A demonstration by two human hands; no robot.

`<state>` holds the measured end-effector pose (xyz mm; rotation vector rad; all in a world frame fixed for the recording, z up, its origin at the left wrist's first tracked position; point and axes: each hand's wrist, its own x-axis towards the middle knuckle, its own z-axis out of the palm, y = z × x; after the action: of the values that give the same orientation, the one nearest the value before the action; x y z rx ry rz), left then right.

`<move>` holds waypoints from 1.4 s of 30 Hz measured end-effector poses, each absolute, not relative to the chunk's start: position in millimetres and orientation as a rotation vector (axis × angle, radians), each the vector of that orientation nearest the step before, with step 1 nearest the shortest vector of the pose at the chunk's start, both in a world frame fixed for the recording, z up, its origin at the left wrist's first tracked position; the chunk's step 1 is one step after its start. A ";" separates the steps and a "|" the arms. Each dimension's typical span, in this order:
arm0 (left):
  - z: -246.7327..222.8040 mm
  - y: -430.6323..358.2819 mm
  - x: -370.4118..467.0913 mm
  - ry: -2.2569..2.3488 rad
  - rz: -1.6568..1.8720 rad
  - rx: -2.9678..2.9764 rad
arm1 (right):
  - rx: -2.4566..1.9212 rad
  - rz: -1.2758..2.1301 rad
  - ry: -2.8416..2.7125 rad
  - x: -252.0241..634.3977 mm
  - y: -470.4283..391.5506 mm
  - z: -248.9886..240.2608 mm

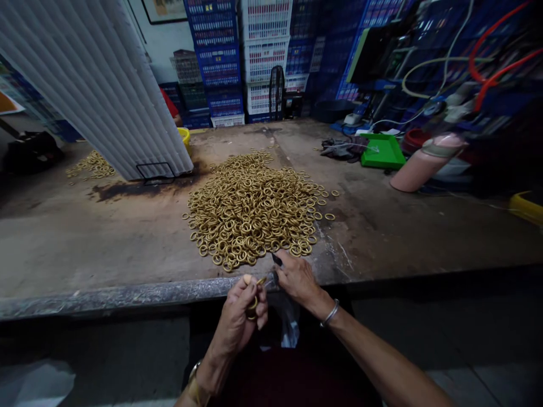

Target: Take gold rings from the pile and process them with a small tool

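Note:
A large heap of brass-coloured rings (254,209) lies on the worktable (127,243), close to its front edge. Just off that edge, my left hand (244,308) is closed around a few of the same rings (252,308), one of them pinched near the fingertips. My right hand (297,277) is beside it, over the table edge, with its fingers closed on a small dark tool (276,260). The rest of the tool is hidden by the fingers. Below the hands hangs a piece of clear plastic (289,322).
A tall pale ribbed panel (106,85) stands at the left, with a smaller ring pile (94,165) behind it. On the right are a green tray (383,151), a pink bottle (424,164) and red hoses. Stacked crates (265,56) line the back.

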<state>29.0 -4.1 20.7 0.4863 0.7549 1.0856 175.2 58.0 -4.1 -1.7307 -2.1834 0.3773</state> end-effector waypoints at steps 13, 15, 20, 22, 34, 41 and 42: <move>3.8 0.5 22.3 0.718 1.041 0.304 | -1.970 0.233 -2.049 169.9 87.0 -6.5; 1.6 1.6 22.3 0.703 1.044 0.265 | -1.940 0.249 -2.033 170.3 88.3 -5.8; -0.1 6.4 25.7 0.728 1.069 0.207 | -1.860 0.232 -2.004 173.2 91.2 -6.9; 0.6 8.4 27.8 0.772 1.087 0.253 | -1.816 0.225 -2.011 174.9 90.6 -9.4; 1.9 23.6 33.6 1.298 1.120 1.000 | -1.365 0.353 -2.181 170.4 55.5 -0.3; -6.5 24.3 34.5 1.344 1.286 1.327 | -1.359 0.425 -2.178 163.1 52.3 1.4; -8.1 24.1 34.0 1.351 1.277 1.355 | -1.361 0.434 -2.170 162.5 52.4 1.2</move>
<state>34.0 24.1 -8.1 1.3548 1.3515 1.2773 162.5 52.4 1.2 -1.3607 -2.1703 0.4343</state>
